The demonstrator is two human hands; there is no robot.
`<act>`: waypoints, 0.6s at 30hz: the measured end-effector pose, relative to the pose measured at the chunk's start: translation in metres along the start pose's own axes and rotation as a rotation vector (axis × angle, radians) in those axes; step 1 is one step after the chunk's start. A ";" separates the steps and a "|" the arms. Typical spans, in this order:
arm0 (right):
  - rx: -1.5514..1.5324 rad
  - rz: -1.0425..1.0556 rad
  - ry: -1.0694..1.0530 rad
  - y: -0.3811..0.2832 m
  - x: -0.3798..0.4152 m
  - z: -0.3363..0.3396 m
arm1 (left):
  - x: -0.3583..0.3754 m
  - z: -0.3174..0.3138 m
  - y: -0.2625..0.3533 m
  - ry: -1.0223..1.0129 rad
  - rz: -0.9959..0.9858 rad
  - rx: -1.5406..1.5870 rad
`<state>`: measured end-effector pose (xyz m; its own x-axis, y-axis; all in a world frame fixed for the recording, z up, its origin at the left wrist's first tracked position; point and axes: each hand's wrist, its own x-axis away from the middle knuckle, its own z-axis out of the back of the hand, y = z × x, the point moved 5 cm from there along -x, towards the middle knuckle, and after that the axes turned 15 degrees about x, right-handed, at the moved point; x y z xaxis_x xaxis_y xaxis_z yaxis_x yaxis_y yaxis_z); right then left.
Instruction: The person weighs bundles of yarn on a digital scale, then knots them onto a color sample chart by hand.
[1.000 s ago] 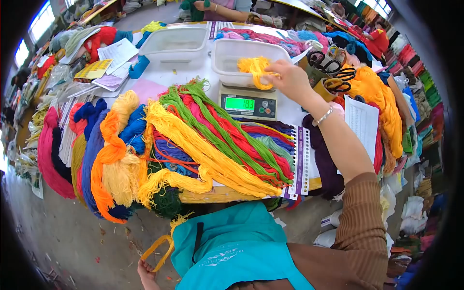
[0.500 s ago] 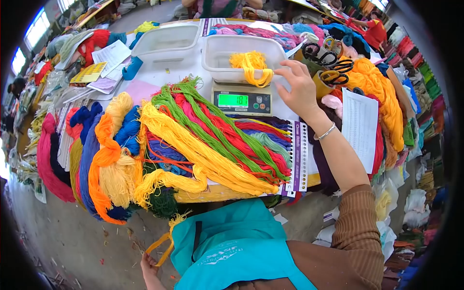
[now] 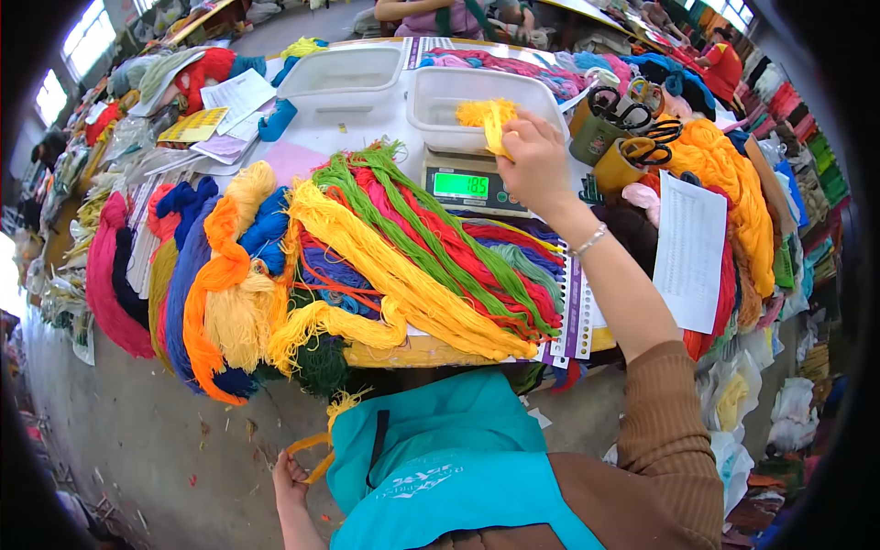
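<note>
Over the right front corner of the white plastic container (image 3: 431,110), my right hand (image 3: 541,165) is closed on the end of a yellow yarn bundle (image 3: 495,126) that hangs across the rim. The bundle's other part lies inside the container. Beneath it sits a digital scale (image 3: 440,206), whose green display seems to read 185. Low at the left, my left hand (image 3: 291,478) grips a strip of orange-yellow yarn (image 3: 316,442), which runs up beside the turquoise apron (image 3: 440,412). Long yellow yarn hanks (image 3: 403,289) lie across the table between my hands.
Green and red hanks (image 3: 412,220) lie beside the yellow ones. Scissors (image 3: 632,151) stand in cups right of the scale, near a printed sheet (image 3: 687,247). A second white container (image 3: 339,78) is at the back. Another person (image 3: 435,18) is across the table.
My right hand has gone from open beside the container to closed on the yellow yarn. The display has changed from about 181 to 185. The whole view has shifted slightly.
</note>
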<state>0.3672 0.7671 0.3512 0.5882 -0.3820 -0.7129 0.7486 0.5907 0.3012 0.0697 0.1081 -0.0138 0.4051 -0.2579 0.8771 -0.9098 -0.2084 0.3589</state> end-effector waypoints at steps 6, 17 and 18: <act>-1.486 -0.566 -0.187 0.057 -0.020 0.113 | 0.040 -0.076 0.012 -0.330 -0.013 0.217; -1.074 -0.025 0.086 0.165 -0.001 0.428 | 0.175 -0.259 0.020 -1.325 -0.004 0.339; -1.083 -0.169 0.165 0.170 0.008 0.444 | 0.188 -0.272 0.016 -1.406 0.031 0.348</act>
<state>0.6352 0.5491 0.6782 0.3953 -0.4640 -0.7927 0.1041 0.8801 -0.4633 0.1069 0.3134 0.2433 0.3241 -0.9193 -0.2231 -0.9350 -0.3472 0.0722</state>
